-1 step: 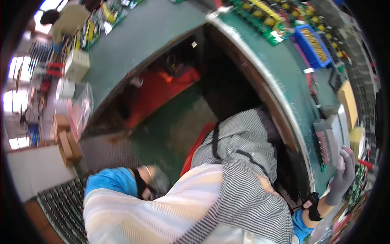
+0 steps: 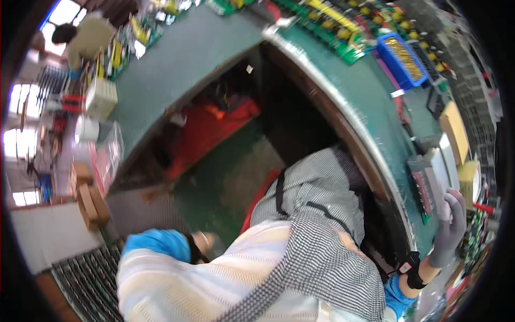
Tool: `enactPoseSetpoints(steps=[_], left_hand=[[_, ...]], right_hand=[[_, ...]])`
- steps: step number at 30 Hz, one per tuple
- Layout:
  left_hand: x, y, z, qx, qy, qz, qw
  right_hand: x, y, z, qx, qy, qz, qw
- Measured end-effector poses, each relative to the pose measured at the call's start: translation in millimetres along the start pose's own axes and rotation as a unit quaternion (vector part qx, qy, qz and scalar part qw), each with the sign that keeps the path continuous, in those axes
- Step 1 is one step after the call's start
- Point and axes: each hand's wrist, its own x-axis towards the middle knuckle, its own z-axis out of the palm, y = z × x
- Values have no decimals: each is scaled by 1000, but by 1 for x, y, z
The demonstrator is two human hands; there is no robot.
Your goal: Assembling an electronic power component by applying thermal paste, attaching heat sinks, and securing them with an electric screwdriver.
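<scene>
My right hand (image 2: 450, 228), in a grey glove, is over the right-hand bench beside a grey block-shaped part (image 2: 425, 185). Its fingers are extended and slightly bent, with nothing plainly held. A black strap with a small module (image 2: 412, 268) circles that wrist. My left hand (image 2: 216, 248) hangs low beside my body, above the floor. Motion blur and my striped clothing hide most of its fingers, so I cannot tell what it holds, if anything. A green circuit board edge (image 2: 425, 219) shows under the grey part.
The green bench (image 2: 177, 70) bends round me, with a raised pale edge (image 2: 343, 99). On it are a blue bin of brass-coloured pins (image 2: 405, 61), red-handled pliers (image 2: 402, 115), a yellow block (image 2: 454, 133) and populated circuit boards (image 2: 332, 27). Cardboard boxes (image 2: 92, 204) stand at left. Another person (image 2: 91, 37) is at far left.
The whole view has shifted slightly. My left hand has drawn back a little and is more hidden behind my clothing. My right hand stays beside the grey part.
</scene>
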Motion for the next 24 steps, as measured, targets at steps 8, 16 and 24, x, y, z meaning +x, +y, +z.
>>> enactPoseSetpoints(steps=[8, 16, 24], left_hand=[[-10, -105, 5, -22, 204, 19, 979], [-131, -256, 73, -106, 301, -4, 948], [-182, -136, 51, -193, 351, -65, 914]], right_hand=[[-35, 39, 8, 58, 148, -49, 986], [-38, 17, 36, 225, 40, -83, 970], [-56, 32, 47, 253, 54, -109, 960]])
